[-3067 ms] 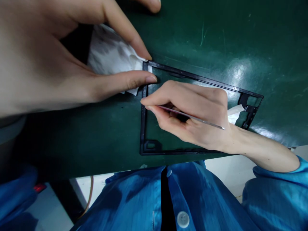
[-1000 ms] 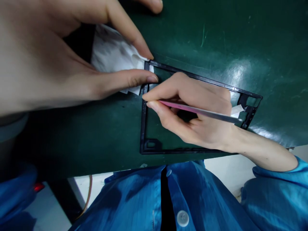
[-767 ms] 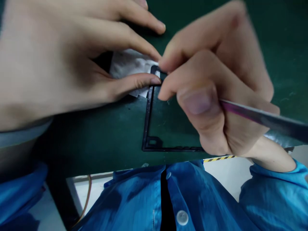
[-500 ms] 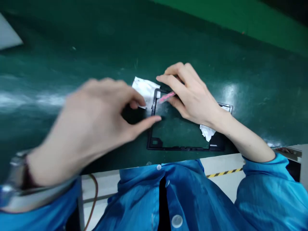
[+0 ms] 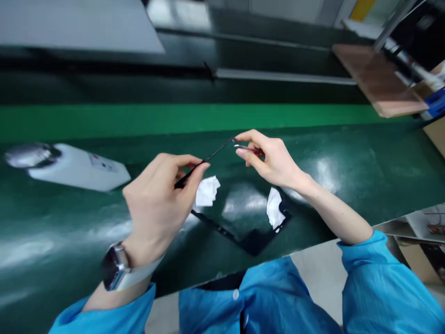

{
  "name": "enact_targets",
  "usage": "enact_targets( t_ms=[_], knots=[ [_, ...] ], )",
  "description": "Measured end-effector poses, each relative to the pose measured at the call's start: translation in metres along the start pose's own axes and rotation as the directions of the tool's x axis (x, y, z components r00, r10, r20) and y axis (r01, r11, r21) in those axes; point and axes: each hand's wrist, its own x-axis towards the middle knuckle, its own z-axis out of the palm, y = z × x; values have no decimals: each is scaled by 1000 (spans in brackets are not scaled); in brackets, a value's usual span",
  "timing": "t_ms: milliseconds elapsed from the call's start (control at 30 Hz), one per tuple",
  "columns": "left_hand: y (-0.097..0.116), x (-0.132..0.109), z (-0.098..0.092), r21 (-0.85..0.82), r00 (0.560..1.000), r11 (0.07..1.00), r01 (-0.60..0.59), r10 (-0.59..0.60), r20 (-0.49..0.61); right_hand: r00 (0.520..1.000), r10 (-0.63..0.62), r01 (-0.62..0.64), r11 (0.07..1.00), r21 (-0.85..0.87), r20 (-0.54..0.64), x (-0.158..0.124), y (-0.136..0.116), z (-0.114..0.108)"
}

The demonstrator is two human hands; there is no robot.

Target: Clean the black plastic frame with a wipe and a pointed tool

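A thin black rectangular frame [image 5: 222, 230] is tilted up off the green table. My left hand [image 5: 163, 199] pinches one of its sides between thumb and fingers. At the frame's far corner is my right hand [image 5: 271, 160], its index fingertip against the edge. Between that hand's thumb and fingers lies a slim dark, pinkish strip [image 5: 249, 148] with a pale tip; its exact kind is unclear. A crumpled white wipe [image 5: 207, 191] shows just right of my left fingers. Another white wipe [image 5: 275, 208] is at the frame's near right part.
On the left, a white bottle [image 5: 81, 167] with a shiny metal top is on the table [image 5: 347, 162]. A bright green strip [image 5: 222, 118] runs along the back. Beyond it are a pale panel [image 5: 76, 23] and a brown board [image 5: 380, 79] at the far right.
My left hand has come onto the frame and gripped it. The frame has turned and risen from lying flat. My view has tilted up, bringing in the bottle and the background.
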Motion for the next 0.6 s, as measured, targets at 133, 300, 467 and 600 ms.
enact_targets(
  t_ms=[133,300,467,600],
  knots=[
    [-4,46,-5,15,924,962,-273,267,-275,982,-93,102,994,47,-163,17,-22,-19],
    [6,85,-16,-17,805,885,-465,415,-424,900,-205,236,971,34,-384,16,-54,-14],
    [14,80,-27,-58,785,863,-502,427,-449,803,-266,301,953,-21,-534,-1,-80,-2],
    [17,66,-34,-101,832,902,-420,338,-440,776,-296,318,946,-60,-558,-8,-90,2]
  ],
)
